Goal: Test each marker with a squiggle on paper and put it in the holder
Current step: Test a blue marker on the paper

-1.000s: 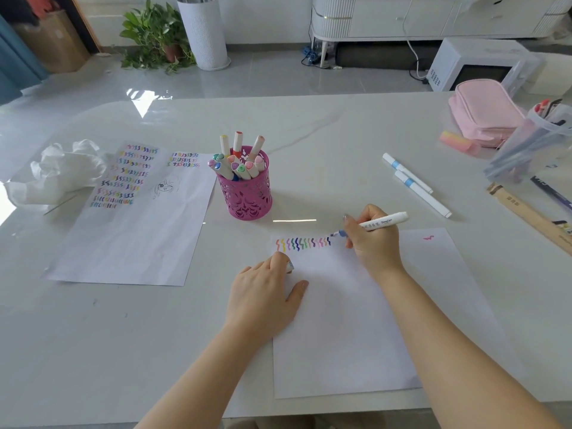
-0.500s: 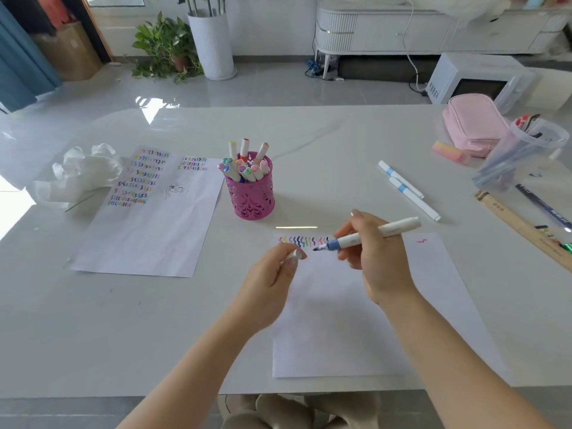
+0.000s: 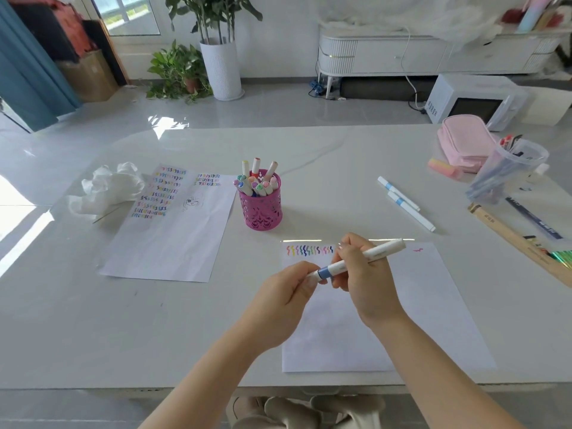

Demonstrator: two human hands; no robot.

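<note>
Two: L hand [image 3: 283, 300], R hand [image 3: 366, 281] fingers pinch marker [image 3: 376, 253] over paper [image 3: 427, 305] nr top edge; holder [image 3: 263, 210] apart.

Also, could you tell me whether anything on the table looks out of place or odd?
Nothing is spilled or damaged. A crumpled white wad lies at the left of the table, beside the filled sheet, and looks like litter. The clear tub of pens on the right appears tilted, though the wide lens may cause that.

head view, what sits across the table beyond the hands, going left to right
crumpled white wrapper → paper full of squiggles → pink holder with markers in it → two loose white markers → pink pencil case
</note>
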